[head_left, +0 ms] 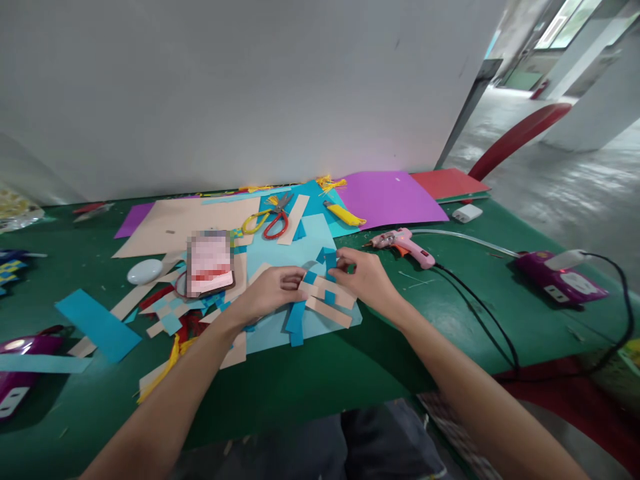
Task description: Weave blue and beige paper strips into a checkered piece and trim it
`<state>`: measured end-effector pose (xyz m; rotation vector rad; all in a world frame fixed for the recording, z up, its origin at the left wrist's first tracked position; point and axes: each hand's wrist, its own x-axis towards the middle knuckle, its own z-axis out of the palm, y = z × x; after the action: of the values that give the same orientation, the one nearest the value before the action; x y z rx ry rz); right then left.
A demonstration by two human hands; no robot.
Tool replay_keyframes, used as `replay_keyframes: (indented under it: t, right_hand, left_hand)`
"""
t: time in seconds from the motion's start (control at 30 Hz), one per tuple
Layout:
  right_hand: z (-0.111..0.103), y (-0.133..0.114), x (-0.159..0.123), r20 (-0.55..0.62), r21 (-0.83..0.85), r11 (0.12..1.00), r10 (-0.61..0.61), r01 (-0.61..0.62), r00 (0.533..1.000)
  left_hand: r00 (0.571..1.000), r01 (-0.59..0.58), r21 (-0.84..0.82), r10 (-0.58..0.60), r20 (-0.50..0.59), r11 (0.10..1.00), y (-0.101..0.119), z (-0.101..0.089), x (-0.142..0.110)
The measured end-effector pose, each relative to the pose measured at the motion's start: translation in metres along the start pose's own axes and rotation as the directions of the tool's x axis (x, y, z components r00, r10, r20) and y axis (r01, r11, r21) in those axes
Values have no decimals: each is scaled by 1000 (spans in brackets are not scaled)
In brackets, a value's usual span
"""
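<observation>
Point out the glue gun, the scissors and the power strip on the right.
Pink glue gun [420, 255]: head view, on its handle.
Scissors [279, 209]: head view, near the pivot, where blades meet handles.
Purple power strip [550, 279]: head view, on its purple casing.

Red chair [517, 139] — beyond the green table [450, 317].

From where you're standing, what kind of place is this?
Probably a craft work spot in a large hall: scissors, a pink glue gun and coloured paper on a green table, with bare floor beyond.
</observation>
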<state>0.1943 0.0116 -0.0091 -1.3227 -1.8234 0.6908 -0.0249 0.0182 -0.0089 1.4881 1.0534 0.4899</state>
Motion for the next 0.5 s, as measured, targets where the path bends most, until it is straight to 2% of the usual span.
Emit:
replay_keyframes:
  t: [0.37, 0.5]
  right_hand:
    - [2, 3, 0, 0, 16, 1000, -21, 21, 1000]
    - [1, 1, 0, 28, 61, 997, 39, -40, 999]
  left_hand:
    - [1000, -1, -4, 1, -12, 1000, 2, 0, -1]
    - [999, 9, 4, -9, -45, 1000, 4, 1, -1]
